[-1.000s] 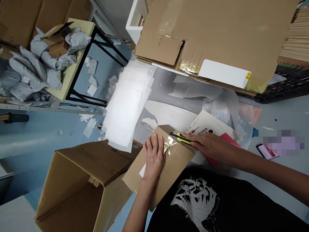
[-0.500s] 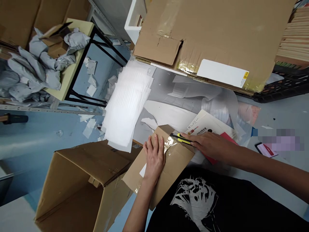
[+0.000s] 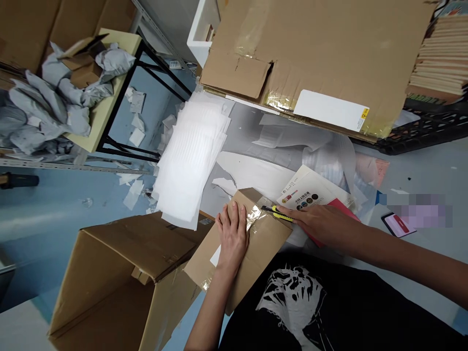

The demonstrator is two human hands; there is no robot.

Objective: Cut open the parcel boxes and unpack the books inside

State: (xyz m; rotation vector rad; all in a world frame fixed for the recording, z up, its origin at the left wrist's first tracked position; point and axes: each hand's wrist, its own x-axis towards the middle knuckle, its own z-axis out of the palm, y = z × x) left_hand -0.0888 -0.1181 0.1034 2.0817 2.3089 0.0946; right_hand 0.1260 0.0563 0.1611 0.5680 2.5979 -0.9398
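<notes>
Head camera looked down on a room floor of pale blue paint, with much packing waste lying over it. The person's left hand (image 3: 232, 234) was open, with the fingers spread, and it pressed flat on top of a small cardboard box (image 3: 263, 248). This box lay in front of the person's black T-shirt (image 3: 292, 302). Strips of clear packing tape (image 3: 252, 217) crossed the box just beside the left fingers. The right hand (image 3: 314, 222) was closed around a yellow and black utility knife (image 3: 281, 213), and the tip of the knife was at the taped upper corner of the box. I could not tell if the blade was touching the tape. Under the right hand lay a printed brochure (image 3: 307, 190) and a red folder (image 3: 340, 209).

Left of the box, a pile of white foam sheets (image 3: 190, 161) lay on the floor, and an open brown carton (image 3: 109, 287) lay on its side near the box. A large flattened cardboard sheet (image 3: 321, 48) with tape on it lay across the top of the view, partly over a black plastic crate (image 3: 420, 136). Grey mailer bags (image 3: 44, 102) were heaped on a pale yellow table (image 3: 104, 114) with black metal legs, and paper scraps (image 3: 137, 136) lay under it. A phone (image 3: 398, 225) with a pink screen lay on the floor at the right
</notes>
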